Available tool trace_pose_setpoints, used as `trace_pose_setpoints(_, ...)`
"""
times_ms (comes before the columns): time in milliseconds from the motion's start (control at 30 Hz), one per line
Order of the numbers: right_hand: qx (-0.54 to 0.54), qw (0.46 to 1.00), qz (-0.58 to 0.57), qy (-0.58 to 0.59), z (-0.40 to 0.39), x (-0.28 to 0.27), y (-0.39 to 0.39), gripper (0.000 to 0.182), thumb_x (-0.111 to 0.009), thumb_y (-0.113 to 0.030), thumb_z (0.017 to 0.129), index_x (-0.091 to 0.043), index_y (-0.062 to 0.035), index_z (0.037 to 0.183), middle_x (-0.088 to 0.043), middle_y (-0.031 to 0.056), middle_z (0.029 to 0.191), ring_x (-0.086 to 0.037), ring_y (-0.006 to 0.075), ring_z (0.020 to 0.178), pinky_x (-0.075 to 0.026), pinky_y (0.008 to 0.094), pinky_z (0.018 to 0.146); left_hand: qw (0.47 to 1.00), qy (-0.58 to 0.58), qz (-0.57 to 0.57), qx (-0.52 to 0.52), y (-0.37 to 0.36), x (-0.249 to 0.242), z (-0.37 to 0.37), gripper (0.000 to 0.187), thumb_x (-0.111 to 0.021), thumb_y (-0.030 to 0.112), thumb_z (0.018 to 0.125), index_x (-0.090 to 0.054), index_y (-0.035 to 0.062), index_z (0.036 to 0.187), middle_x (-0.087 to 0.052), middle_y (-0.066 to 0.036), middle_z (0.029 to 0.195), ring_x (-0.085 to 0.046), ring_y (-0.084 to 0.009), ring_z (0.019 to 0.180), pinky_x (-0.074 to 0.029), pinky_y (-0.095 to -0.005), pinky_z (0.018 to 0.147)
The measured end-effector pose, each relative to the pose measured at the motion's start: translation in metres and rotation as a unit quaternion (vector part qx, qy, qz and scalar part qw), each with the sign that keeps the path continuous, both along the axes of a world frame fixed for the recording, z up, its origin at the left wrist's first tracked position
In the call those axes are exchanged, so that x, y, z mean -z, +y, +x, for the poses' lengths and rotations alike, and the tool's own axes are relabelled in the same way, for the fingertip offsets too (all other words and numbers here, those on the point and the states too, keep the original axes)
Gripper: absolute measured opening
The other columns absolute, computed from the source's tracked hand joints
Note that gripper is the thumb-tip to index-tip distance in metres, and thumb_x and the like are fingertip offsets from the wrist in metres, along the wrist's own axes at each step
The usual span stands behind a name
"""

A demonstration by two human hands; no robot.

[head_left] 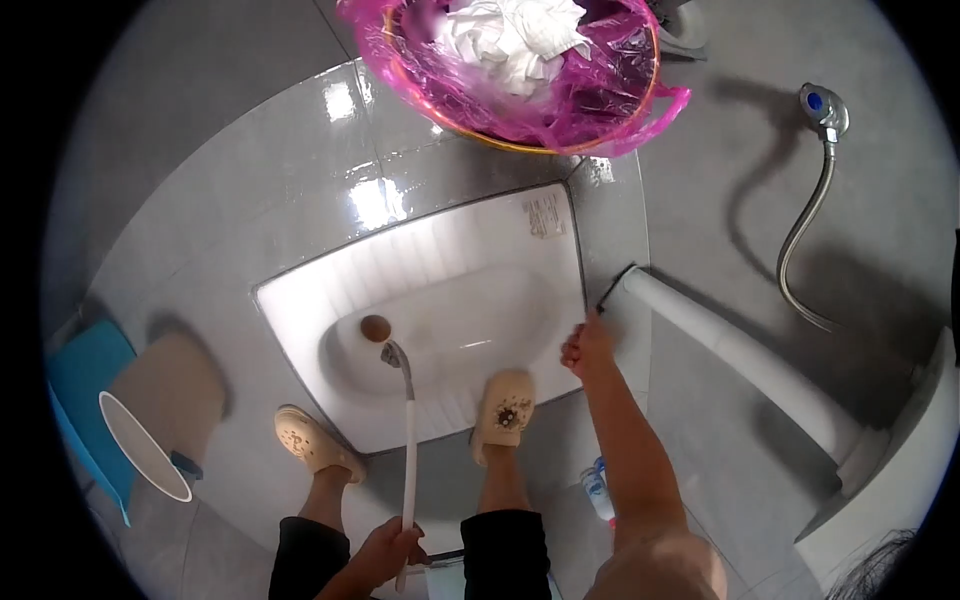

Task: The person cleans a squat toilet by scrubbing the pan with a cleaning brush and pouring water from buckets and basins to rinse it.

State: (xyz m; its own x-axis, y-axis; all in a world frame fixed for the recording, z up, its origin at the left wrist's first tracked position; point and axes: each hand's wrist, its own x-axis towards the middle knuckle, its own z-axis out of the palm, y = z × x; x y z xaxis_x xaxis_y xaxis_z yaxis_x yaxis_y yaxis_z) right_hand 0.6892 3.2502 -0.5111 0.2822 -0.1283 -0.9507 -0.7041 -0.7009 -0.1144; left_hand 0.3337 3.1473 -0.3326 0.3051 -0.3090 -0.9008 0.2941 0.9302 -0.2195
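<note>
My left hand [390, 548] is closed around the white handle of a toilet brush [409, 450]. The brush's small grey head rests inside the bowl of a white squat toilet [430, 250], just beside its round brown drain hole [376, 328]. My right hand [586, 348] is closed over the toilet's right edge. A thin dark strip [614, 288] runs from its fingers toward the foot of a white pipe [740, 350]; I cannot make out whether the hand grips it.
A bin [522, 150] lined with pink plastic and filled with white tissue stands beyond the toilet. At left are a beige bucket [170, 395] and a blue dustpan-like piece [88, 365]. A bottle [598, 494] lies near my right arm. A tap [826, 110] with a metal hose hangs right.
</note>
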Motion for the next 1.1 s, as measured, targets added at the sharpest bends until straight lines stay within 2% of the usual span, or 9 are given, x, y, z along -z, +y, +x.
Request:
trace_pose_setpoints(233, -0.134, 0.985, 0.028, -0.106, 0.016, 0.03, -0.023, 0.042, -0.036, -0.041, 0.088, -0.039, -0.0103, 0.06, -0.037, 0.0019, 0.046, -0.036, 0.0151, 0.036, -0.029, 0.0292, 0.032, 1.0, 0.012, -0.002, 0.006, 0.001, -0.004, 0.003, 0.024, -0.039, 0.019, 0.088, -0.044, -0.0034, 0.094, -0.049, -0.007, 0.066, -0.057, -0.0171, 0.065, -0.047, -0.027, 0.065)
trace_pose_setpoints(400, -0.533, 0.8, -0.094, -0.258, 0.035, 0.052, -0.125, 0.049, -0.031, -0.042, 0.089, -0.055, -0.0016, 0.072, -0.056, 0.0157, 0.073, -0.054, 0.0288, 0.066, -0.042, 0.0396, 0.057, 1.0, 0.017, -0.004, 0.019, 0.003, -0.001, 0.001, 0.024, -0.038, 0.019, 0.088, -0.044, -0.0037, 0.093, -0.05, -0.009, 0.066, -0.057, -0.0176, 0.066, -0.047, -0.0285, 0.067)
trace_pose_setpoints(467, -0.545, 0.803, -0.194, -0.144, 0.06, 0.039, -0.115, 0.052, -0.029, -0.039, 0.09, -0.06, 0.0016, 0.081, -0.06, 0.0196, 0.087, -0.058, 0.0327, 0.082, -0.044, 0.0421, 0.07, 1.0, 0.012, 0.005, 0.023, -0.005, 0.001, 0.0, 0.024, -0.038, 0.019, 0.088, -0.044, -0.0038, 0.093, -0.049, -0.009, 0.065, -0.057, -0.0178, 0.066, -0.047, -0.0286, 0.067)
trace_pose_setpoints(533, -0.666, 0.666, -0.228, -0.246, 0.077, 0.023, -0.124, 0.049, -0.026, -0.036, 0.091, -0.058, 0.001, 0.086, -0.06, 0.0182, 0.086, -0.058, 0.032, 0.084, -0.046, 0.0413, 0.071, 1.0, 0.007, 0.012, 0.027, -0.01, 0.0, 0.001, 0.025, -0.038, 0.019, 0.088, -0.044, -0.004, 0.093, -0.049, -0.009, 0.064, -0.057, -0.018, 0.066, -0.047, -0.0286, 0.067)
trace_pose_setpoints(633, -0.707, 0.612, -0.299, -0.188, 0.092, 0.005, -0.151, 0.052, -0.022, -0.039, 0.09, -0.057, -0.0003, 0.091, -0.058, 0.0184, 0.093, -0.056, 0.034, 0.087, -0.045, 0.0418, 0.074, 0.999, 0.02, -0.009, 0.044, 0.002, 0.002, 0.002, 0.025, -0.037, 0.02, 0.088, -0.045, -0.0036, 0.092, -0.048, -0.009, 0.064, -0.057, -0.0184, 0.064, -0.047, -0.0284, 0.065)
trace_pose_setpoints(733, -0.773, 0.56, -0.224, -0.196, 0.099, 0.008, -0.103, 0.05, -0.023, -0.039, 0.09, -0.055, -0.0016, 0.096, -0.058, 0.0179, 0.097, -0.056, 0.0318, 0.09, -0.045, 0.041, 0.075, 0.999, 0.031, -0.005, 0.028, -0.013, 0.004, 0.005, 0.024, -0.038, 0.019, 0.087, -0.045, -0.0036, 0.091, -0.049, -0.009, 0.064, -0.057, -0.0189, 0.064, -0.046, -0.0281, 0.063)
trace_pose_setpoints(833, -0.73, 0.616, -0.244, -0.167, 0.098, 0.008, -0.054, 0.047, -0.023, -0.038, 0.09, -0.052, -0.0029, 0.104, -0.056, 0.0166, 0.103, -0.056, 0.0299, 0.092, -0.045, 0.0406, 0.076, 0.996, 0.018, 0.016, 0.083, -0.009, 0.001, 0.005, 0.023, -0.039, 0.018, 0.087, -0.046, -0.0037, 0.092, -0.051, -0.011, 0.067, -0.057, -0.0189, 0.063, -0.046, -0.0277, 0.061)
trace_pose_setpoints(967, -0.729, 0.586, -0.233, -0.266, 0.106, 0.023, -0.137, 0.05, -0.023, -0.041, 0.09, -0.053, -0.0034, 0.105, -0.06, 0.0172, 0.089, -0.059, 0.0286, 0.082, -0.047, 0.0403, 0.071, 0.996, 0.054, -0.001, 0.07, 0.005, 0.003, 0.016, 0.023, -0.04, 0.018, 0.086, -0.046, -0.0037, 0.092, -0.05, -0.01, 0.063, -0.057, -0.0187, 0.062, -0.044, -0.026, 0.059)
trace_pose_setpoints(1100, -0.758, 0.579, -0.254, -0.161, 0.121, 0.021, -0.065, 0.054, -0.022, -0.046, 0.089, -0.055, -0.0038, 0.099, -0.061, 0.0168, 0.089, -0.059, 0.0307, 0.084, -0.045, 0.0408, 0.075, 0.998, 0.047, 0.022, 0.028, -0.01, -0.001, 0.016, 0.024, -0.039, 0.018, 0.085, -0.046, -0.004, 0.091, -0.048, -0.008, 0.06, -0.057, -0.0187, 0.062, -0.045, -0.026, 0.06)
